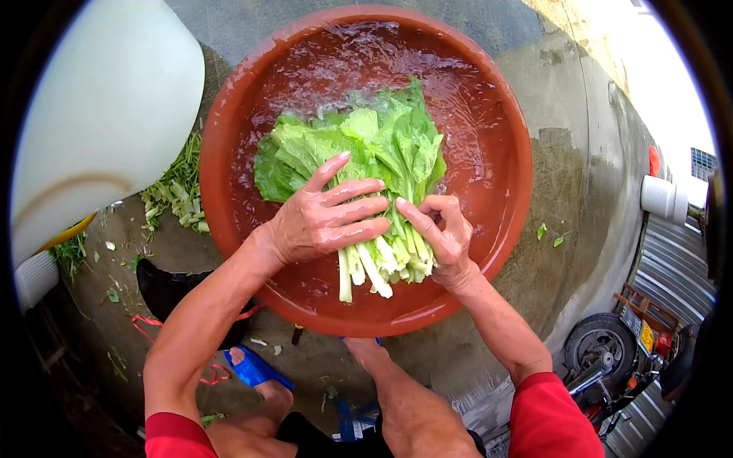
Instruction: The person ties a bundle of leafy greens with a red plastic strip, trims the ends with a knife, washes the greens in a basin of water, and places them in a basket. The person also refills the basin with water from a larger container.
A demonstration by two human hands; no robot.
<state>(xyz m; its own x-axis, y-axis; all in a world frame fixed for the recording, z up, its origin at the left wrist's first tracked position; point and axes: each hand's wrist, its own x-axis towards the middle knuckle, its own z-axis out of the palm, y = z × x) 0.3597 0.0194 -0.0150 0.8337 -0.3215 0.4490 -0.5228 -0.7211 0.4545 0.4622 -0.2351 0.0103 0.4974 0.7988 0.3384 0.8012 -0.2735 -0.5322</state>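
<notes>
A round red-brown plastic basin holds water and a bunch of leafy greens, which lies in its middle. The leaves point toward the basin's far side and the pale cut stems toward its near side, both ends stopping short of the rim. The widest stretch of water runs along the basin's far and right parts; a narrower strip separates the leaves from its left wall. The left hand lies palm down across the stems, fingers loosely spread, its forearm over the basin's near-left rim. The right hand is curled and grips the stems at their right edge, its forearm over the near-right rim. Rippled, foaming water fills the basin's far part. Left of the basin stands a large white plastic container, its contents hidden. Just beside the basin's left rim, a heap of cut greens lies on the concrete floor. That floor extends right of the basin, bearing two small leaf scraps, toward a parked motorcycle.
</notes>
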